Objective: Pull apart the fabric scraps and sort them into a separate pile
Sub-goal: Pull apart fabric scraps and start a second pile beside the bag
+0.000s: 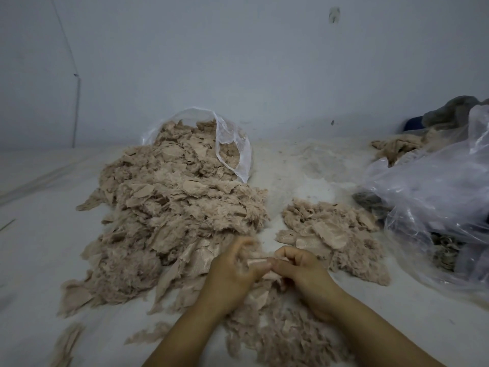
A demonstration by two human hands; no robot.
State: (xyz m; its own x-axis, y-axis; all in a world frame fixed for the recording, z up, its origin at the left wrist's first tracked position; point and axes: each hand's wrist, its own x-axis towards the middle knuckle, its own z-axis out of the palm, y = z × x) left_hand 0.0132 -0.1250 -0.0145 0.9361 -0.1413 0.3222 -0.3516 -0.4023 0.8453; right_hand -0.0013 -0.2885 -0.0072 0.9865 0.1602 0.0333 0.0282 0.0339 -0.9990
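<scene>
Pale wall behind, and a white cloth-covered surface [39, 260] carrying everything; whether it is a desk or the floor, you cannot tell from this view. Your left hand [232, 274] and right hand [301, 271] meet low at centre, both pinching one beige fabric scrap [260, 260] between fingertips and thumbs, so each grip is narrow and closed on the same piece. Left fingers are motion-blurred. The scrap sits between the two hands, just above loose fluff [277, 335] lying near your wrists. Judgement: the material looks very light, soft and fuzzy on one face with a smoother woven backing; it should tear or peel with little force but will shed fibres and cling to itself. Best hold is likely at the smooth backing edge, fingertips close together on either side of the seam you want to open, not on the pile, which would only pull out tufts. Large unsorted heap [169, 221] lies to the left, spilling from a clear plastic bag [232, 144] on its side, still partly filled with the same scraps. Smaller sorted pile [333, 234] lies to the right, apart from the heap. Far right, a crumpled clear bag [436, 194] holds darker material, indistinct; grey cloth [455, 112] behind it.
</scene>
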